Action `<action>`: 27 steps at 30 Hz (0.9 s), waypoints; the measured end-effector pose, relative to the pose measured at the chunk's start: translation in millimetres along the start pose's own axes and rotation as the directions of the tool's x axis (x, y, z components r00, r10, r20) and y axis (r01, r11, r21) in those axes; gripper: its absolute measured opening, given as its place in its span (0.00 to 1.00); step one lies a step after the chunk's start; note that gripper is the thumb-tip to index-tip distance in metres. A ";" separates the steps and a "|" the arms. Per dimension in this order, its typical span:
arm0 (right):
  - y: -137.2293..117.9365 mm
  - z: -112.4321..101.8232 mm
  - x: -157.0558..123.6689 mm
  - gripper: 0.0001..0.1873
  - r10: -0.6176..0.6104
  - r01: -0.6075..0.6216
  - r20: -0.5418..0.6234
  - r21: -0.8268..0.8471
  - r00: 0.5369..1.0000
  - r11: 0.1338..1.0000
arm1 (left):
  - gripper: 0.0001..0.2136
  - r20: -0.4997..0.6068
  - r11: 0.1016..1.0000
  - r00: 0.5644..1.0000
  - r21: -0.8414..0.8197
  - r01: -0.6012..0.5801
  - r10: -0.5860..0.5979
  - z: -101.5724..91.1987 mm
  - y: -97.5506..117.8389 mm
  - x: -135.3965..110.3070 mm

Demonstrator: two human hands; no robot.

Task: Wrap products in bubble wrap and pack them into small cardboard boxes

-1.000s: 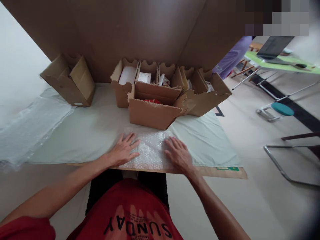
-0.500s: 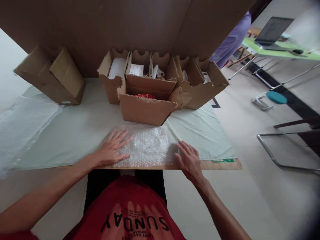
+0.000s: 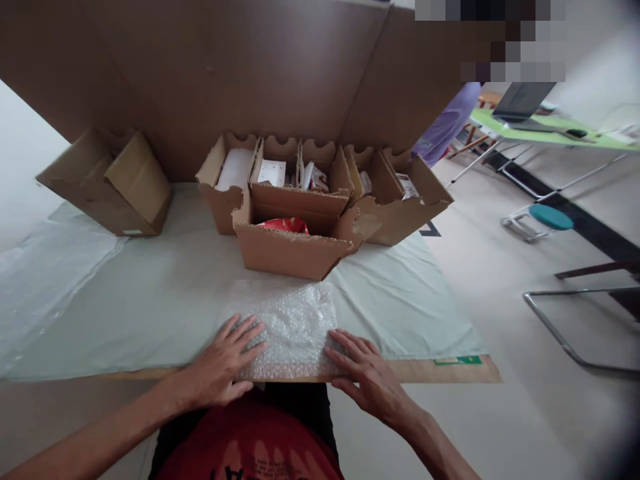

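Bubble wrap: piece [image 3: 295, 327] lies flat at the tabletop's [image 3: 447, 372] front edge, left-right about mid; can't tell if anything is inside it.
Left hand: [image 3: 227, 360] fingers spread over the wrap's left side, grip apart, clamped on nothing visible.
Right hand: [image 3: 367, 373] fingertips at the wrap's front right corner, grip apart too; can't tell whether the thumb presses from below.
Front-edge risk: wrap runs right up to the edge, so a pull toward the body could slide it off.
Cloth risk: green cloth [image 3: 170, 300] looks loose and wrinkled on the right; sideways drag would likely bunch it and skew the wrap.
Box risk: nearest carton [image 3: 290, 257] sits just behind the wrap's back edge; pushing away could ruck the film against it.
Press risk: hard palm pressure may pop bubbles; too light, and a corner may spring up.
Left side: loose plastic sheet [image 3: 55, 273] lies well apart, unlikely to snag.
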State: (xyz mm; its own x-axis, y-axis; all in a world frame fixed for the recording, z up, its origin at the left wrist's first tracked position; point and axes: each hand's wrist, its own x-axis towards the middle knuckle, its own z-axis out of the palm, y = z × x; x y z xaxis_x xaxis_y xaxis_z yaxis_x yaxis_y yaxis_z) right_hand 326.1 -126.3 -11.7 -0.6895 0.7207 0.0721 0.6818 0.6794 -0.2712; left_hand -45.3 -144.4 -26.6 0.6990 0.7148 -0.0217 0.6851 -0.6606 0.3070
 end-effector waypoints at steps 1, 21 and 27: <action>0.5 -1.2 0.3 0.19 -0.006 0.006 -0.015 -0.001 1.000 1.000 | 0.34 -0.016 1.000 1.000 -0.002 -0.006 0.006 -0.3 0.5 -1.0; 22.0 -112.9 135.6 0.23 0.045 -0.049 -0.561 0.008 0.826 0.999 | 0.13 -0.381 0.989 0.923 -0.148 -0.015 -0.043 14.3 -11.1 12.1; 34.2 -108.2 142.6 0.13 -0.023 0.037 -0.556 0.014 0.831 0.999 | 0.13 -0.456 0.987 0.890 -0.134 -0.093 0.023 11.9 -16.5 14.5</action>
State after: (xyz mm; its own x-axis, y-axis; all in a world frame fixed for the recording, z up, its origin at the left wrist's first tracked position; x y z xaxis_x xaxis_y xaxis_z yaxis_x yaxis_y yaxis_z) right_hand 277.5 14.6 93.2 -0.4527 0.6596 0.6000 0.6521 0.7039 -0.2817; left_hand -44.0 -125.8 -43.3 0.5440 0.7257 0.4211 0.5832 -0.6879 0.4321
